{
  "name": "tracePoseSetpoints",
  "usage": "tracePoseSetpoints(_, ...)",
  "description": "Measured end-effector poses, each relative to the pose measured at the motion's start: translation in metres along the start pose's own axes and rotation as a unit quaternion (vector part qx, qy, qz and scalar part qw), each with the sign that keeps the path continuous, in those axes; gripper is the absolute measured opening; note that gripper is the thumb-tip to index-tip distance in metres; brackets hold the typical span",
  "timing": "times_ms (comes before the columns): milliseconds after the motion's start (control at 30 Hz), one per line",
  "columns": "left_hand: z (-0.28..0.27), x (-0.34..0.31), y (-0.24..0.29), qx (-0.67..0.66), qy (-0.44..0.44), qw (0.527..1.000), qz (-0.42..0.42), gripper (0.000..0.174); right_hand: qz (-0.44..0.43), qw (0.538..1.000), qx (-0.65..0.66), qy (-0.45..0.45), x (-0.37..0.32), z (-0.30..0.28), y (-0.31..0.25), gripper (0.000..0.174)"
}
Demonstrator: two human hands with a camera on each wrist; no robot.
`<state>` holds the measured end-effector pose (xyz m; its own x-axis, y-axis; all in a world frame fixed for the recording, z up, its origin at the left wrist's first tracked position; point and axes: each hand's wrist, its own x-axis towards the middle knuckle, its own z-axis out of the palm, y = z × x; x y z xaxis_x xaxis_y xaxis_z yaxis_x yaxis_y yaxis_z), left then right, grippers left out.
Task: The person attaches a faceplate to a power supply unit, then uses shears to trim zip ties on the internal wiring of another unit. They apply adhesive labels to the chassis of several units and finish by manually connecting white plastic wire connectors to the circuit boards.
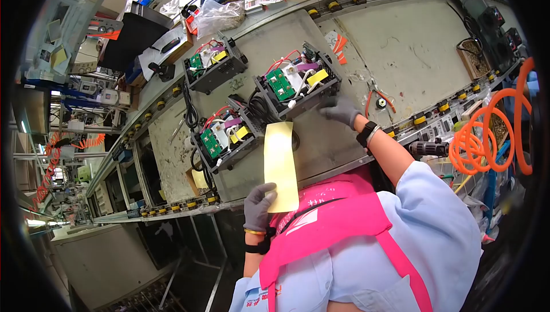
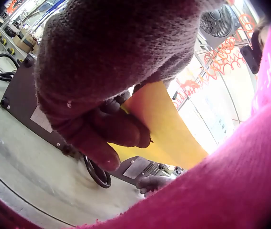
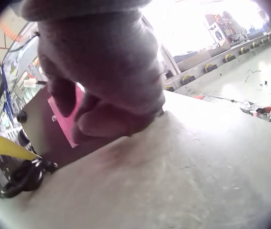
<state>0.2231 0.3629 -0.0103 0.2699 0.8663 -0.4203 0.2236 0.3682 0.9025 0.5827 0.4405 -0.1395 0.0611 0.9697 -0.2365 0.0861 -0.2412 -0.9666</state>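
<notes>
The long yellow paper sheet (image 1: 280, 166) is held mid-scene, just on the near side of the open black metal electronics box (image 1: 298, 83), with the gloved left hand (image 1: 259, 206) fingers pinching its near end. The gloved right hand (image 1: 342, 110) is on that box's right corner, fingers curled against its side. The box sits on the scuffed grey surface (image 1: 326, 146), two similar black boxes (image 1: 226, 137) to its left

A yellow strip (image 1: 281, 166) ends beside the open black unit (image 1: 298, 86).
</notes>
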Motion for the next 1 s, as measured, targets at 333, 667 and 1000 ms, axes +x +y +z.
tracePoseSetpoints(333,-0.05,-0.037,0.057,0.061,-0.001,0.998,0.001,0.024,0.026,0.996,0.085,-0.029,0.016,0.023,-0.03,0.019)
tracePoseSetpoints(667,-0.223,-0.022,0.04,0.061,0.199,0.975,0.075,0.032,-0.119,0.966,0.115,0.201,-0.062,-0.011,-0.058,0.024)
tracePoseSetpoints(1000,-0.46,0.056,-0.065,-0.072,0.38,0.907,0.168,0.048,-0.004,0.936,0.186,0.299,-0.16,0.047,-0.011,0.021)
